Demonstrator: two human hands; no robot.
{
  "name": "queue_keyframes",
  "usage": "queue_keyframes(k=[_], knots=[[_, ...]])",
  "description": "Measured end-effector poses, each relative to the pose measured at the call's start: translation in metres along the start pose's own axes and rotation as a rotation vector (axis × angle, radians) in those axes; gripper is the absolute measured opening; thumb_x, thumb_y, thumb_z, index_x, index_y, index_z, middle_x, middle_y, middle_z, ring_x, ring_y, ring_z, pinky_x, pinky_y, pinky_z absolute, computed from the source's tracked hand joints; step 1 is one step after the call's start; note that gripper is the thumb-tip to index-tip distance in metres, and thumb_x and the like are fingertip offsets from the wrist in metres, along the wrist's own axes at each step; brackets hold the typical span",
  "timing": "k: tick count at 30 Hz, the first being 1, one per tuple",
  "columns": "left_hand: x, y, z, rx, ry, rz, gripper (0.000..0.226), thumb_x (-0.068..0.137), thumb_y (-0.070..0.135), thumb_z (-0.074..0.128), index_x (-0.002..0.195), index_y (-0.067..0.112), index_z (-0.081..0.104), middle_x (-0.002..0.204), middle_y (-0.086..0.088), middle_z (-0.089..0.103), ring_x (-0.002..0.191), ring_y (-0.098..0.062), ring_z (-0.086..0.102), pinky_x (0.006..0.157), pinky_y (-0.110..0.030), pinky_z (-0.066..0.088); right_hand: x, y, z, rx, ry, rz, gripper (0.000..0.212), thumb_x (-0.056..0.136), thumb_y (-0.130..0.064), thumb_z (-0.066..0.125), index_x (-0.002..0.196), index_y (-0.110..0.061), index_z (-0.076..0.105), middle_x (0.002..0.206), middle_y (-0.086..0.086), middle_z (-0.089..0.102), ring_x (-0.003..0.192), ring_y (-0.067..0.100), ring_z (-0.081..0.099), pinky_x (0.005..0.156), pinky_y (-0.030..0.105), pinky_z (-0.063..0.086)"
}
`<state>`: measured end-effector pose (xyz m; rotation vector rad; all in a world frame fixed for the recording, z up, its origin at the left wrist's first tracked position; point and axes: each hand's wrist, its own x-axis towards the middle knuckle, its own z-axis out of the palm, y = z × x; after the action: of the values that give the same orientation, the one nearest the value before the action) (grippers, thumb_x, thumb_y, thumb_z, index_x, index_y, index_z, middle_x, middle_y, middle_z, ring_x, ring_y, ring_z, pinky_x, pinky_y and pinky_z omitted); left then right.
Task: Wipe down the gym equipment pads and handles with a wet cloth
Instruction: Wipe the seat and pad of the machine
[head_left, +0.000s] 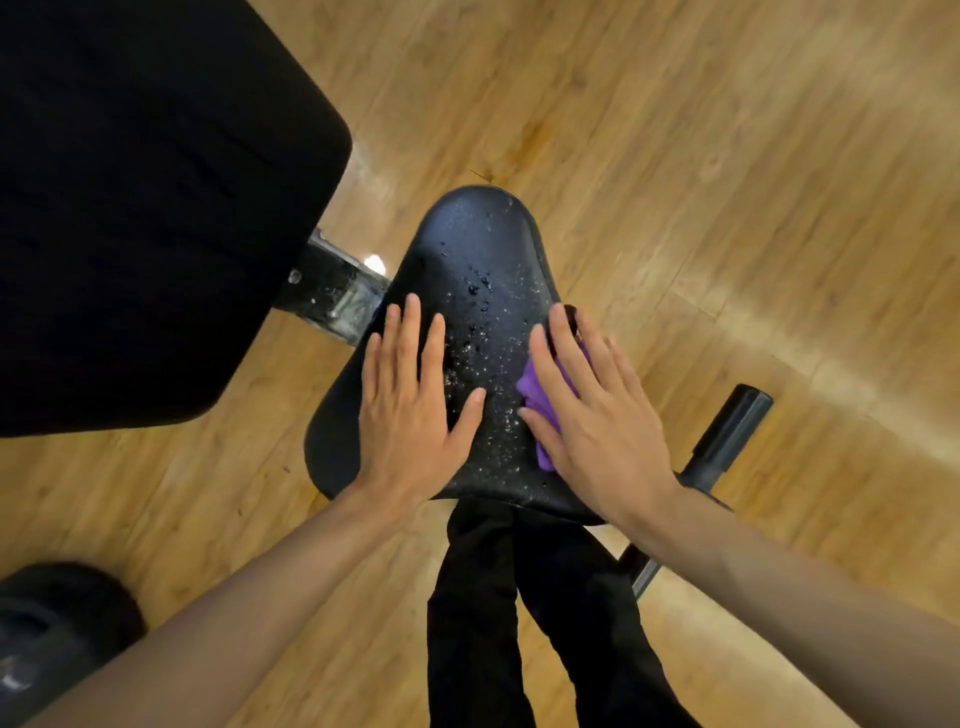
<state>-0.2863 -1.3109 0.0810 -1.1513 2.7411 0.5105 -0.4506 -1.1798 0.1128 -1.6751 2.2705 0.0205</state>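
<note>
the black seat pad (483, 249) sits in the middle of the view, over a wooden floor (727, 156) that is open beyond its narrow end and along its right edge. on its left side the room is tighter: a large black back pad (145, 208) fills the upper left, joined to the seat by a metal bracket (343, 296) in the gap between them. a black handle (732, 431) sticks out low on the right, near the seat's wide end but apart from it. a blurred dark shape (57, 623) lies at the lower left corner.

the seat pad is roughly triangular, its long axis running from the wide end nearest the person to the rounded narrow end pointing away and slightly up the frame. water drops (483, 353) speckle its middle strip.

the left hand (415, 410) lies flat on the left half of the seat, fingers straight and slightly spread, thumb angled towards the centre, holding nothing. the right hand (597, 415) lies flat too, fingers straight, pressing a purple cloth (540, 384) onto the seat's right edge; the cloth shows only beside the thumb and between the fingers. the wet strip runs between the hands. black trousers (519, 623) show below the wide end.
</note>
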Motion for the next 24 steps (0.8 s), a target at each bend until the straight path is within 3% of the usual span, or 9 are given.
queue_keyframes(k=[5,9,12,16,20,24], knots=[[0.001,-0.012,0.007,0.032,0.032,-0.030,0.078,0.104,0.056,0.033,0.165,0.008,0.018,0.174,-0.014,0.007,0.161,-0.029,0.000,0.130,-0.052,0.010,0.092,-0.006,0.005,-0.001,0.024,-0.004,0.057,0.109,-0.036,0.042,0.158,-0.010,0.033,0.166,0.016,0.026,0.156,0.032,0.017,0.126,0.049,0.021],[-0.005,-0.015,0.012,-0.019,0.006,-0.039,0.077,0.105,0.056,0.031,0.166,0.011,0.016,0.174,-0.012,0.007,0.161,-0.028,-0.001,0.130,-0.051,0.010,0.017,-0.006,-0.003,-0.044,-0.075,-0.029,0.073,0.107,-0.055,0.034,0.161,-0.008,0.023,0.170,0.015,0.011,0.158,0.028,0.003,0.127,0.049,0.015],[-0.007,-0.013,0.012,-0.039,0.020,-0.035,0.076,0.105,0.054,0.030,0.166,0.011,0.015,0.174,-0.012,0.008,0.161,-0.029,0.002,0.130,-0.051,0.012,-0.028,-0.002,-0.008,-0.087,-0.108,-0.081,0.072,0.107,-0.054,0.032,0.160,-0.005,0.026,0.169,0.015,0.015,0.158,0.029,0.009,0.127,0.050,0.018],[-0.006,-0.014,0.014,-0.043,0.036,-0.040,0.076,0.104,0.054,0.031,0.165,0.009,0.019,0.174,-0.012,0.012,0.161,-0.028,0.005,0.129,-0.052,0.013,0.072,-0.010,0.000,-0.065,-0.009,-0.064,0.065,0.110,-0.044,0.034,0.159,-0.002,0.026,0.168,0.018,0.017,0.157,0.033,0.011,0.127,0.049,0.016],[-0.006,-0.014,0.017,-0.026,0.049,-0.044,0.076,0.105,0.054,0.030,0.165,0.010,0.021,0.173,-0.013,0.013,0.161,-0.028,0.006,0.129,-0.051,0.013,0.180,-0.022,-0.001,-0.080,-0.015,-0.034,0.068,0.109,-0.048,0.029,0.162,-0.006,0.019,0.170,0.016,0.009,0.158,0.029,0.004,0.127,0.042,0.002],[-0.006,-0.015,0.016,-0.040,0.052,-0.034,0.075,0.105,0.053,0.032,0.165,0.009,0.021,0.173,-0.013,0.013,0.161,-0.029,0.007,0.129,-0.052,0.014,0.091,-0.019,0.000,-0.061,0.036,-0.053,0.063,0.110,-0.042,0.034,0.159,-0.004,0.028,0.168,0.018,0.017,0.157,0.030,0.012,0.128,0.046,0.011]])
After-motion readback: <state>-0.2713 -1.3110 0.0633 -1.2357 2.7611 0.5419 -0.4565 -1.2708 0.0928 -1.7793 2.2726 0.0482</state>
